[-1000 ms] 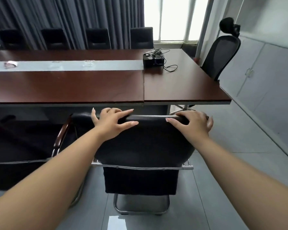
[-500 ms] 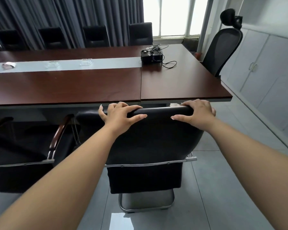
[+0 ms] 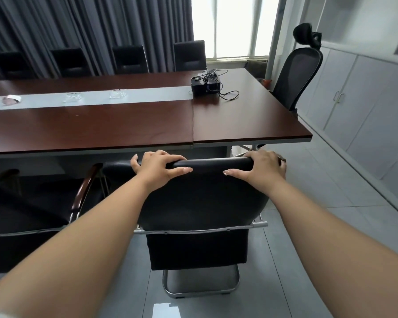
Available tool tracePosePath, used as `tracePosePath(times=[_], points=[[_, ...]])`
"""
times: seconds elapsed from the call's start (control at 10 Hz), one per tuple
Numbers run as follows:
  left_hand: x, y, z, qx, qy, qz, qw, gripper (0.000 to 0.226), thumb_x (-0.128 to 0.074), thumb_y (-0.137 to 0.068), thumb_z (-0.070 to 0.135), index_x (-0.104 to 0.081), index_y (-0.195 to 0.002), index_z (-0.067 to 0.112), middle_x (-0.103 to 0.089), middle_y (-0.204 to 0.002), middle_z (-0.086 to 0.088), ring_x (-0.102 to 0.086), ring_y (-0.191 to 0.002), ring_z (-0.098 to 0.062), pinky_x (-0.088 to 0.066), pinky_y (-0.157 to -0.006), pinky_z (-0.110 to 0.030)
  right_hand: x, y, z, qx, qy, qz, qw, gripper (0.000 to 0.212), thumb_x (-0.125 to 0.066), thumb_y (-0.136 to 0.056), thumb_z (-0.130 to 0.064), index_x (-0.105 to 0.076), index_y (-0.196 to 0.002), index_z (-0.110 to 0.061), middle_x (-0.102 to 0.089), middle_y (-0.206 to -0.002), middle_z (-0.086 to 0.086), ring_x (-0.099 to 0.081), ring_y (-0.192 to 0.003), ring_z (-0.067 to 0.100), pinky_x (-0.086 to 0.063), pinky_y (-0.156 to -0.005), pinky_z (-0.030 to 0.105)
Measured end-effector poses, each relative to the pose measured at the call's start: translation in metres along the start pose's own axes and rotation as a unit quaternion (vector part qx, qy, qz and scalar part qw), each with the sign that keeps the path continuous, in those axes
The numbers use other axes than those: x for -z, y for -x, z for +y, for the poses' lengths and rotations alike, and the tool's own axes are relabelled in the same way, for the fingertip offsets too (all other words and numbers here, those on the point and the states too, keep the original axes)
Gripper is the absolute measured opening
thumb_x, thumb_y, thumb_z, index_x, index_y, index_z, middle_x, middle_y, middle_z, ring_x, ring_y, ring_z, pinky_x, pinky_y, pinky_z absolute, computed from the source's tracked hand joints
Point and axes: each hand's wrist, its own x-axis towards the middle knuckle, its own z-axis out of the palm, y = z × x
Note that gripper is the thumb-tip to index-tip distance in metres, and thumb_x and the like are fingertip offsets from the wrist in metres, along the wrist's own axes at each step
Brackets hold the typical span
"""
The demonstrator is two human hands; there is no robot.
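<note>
Chair back (image 3: pixel 200 203) gripped along top edge by left hand (image 3: pixel 156 168) and right hand (image 3: pixel 262 168), set apart | even push advised, square to tabletop (image 3: pixel 239 125) near edge, armrest (image 3: pixel 83 191) kept clear.

daylight from the blown-out window (image 3: pixel 230 26) glares off the table (image 3: pixel 251 115); wide-angle edges bend, forearms softly blurred.

You're in an office meeting room: a long dark-red worktop (image 3: pixel 124 127) runs across, with a row of chairs (image 3: pixel 129 59) lining its far side. There's a padded chair (image 3: pixel 200 198) right before you and a mesh swivel chair (image 3: pixel 296 76) at the head. Grey curtains (image 3: pixel 78 26) hang behind, and grey cabinets (image 3: pixel 365 106) stand on your right.
</note>
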Motion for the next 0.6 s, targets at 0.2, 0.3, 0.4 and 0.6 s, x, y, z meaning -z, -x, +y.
tracePosePath(times=[0.2,0.3,0.4,0.6], points=[[0.0,0.003,-0.003,-0.016,0.002,-0.01,1.0,0.041,-0.049,-0.079,0.066,-0.056,-0.116,0.05,-0.047,-0.131,0.011,-0.026,-0.133,-0.016,0.003,-0.111,-0.048,0.0,0.008,-0.002,-0.021,-0.018,0.009,1.0,0.068,-0.062,-0.066,-0.071,-0.058,-0.118,-0.028,-0.051,-0.123,-0.002,-0.036,-0.124,0.021,-0.025,-0.105,0.044],[-0.002,0.005,-0.003,-0.015,-0.017,0.004,1.0,0.042,-0.046,-0.081,0.066,-0.053,-0.119,0.05,-0.046,-0.134,0.01,-0.027,-0.134,-0.016,0.003,-0.112,-0.049,0.003,0.006,0.0,-0.012,-0.023,0.004,1.0,0.064,-0.062,-0.069,-0.068,-0.058,-0.118,-0.028,-0.052,-0.121,-0.003,-0.037,-0.123,0.021,-0.026,-0.104,0.043],[-0.002,0.009,-0.002,-0.03,-0.048,-0.006,0.998,0.045,-0.039,-0.085,0.065,-0.05,-0.125,0.048,-0.048,-0.134,0.012,-0.031,-0.133,-0.016,0.002,-0.111,-0.052,0.003,0.009,0.0,-0.01,-0.015,-0.017,1.0,0.063,-0.061,-0.07,-0.068,-0.056,-0.121,-0.031,-0.051,-0.125,-0.003,-0.036,-0.125,0.021,-0.025,-0.106,0.045],[0.069,-0.004,0.011,-0.056,0.079,-0.152,0.984,0.037,-0.05,-0.09,0.047,-0.069,-0.105,0.02,-0.068,-0.096,0.006,-0.062,-0.093,-0.019,-0.046,-0.087,-0.031,0.038,0.001,-0.006,0.024,-0.048,-0.049,0.997,0.045,-0.051,-0.085,-0.058,-0.064,-0.109,-0.022,-0.063,-0.116,-0.004,-0.05,-0.118,0.018,-0.014,-0.112,0.045]])
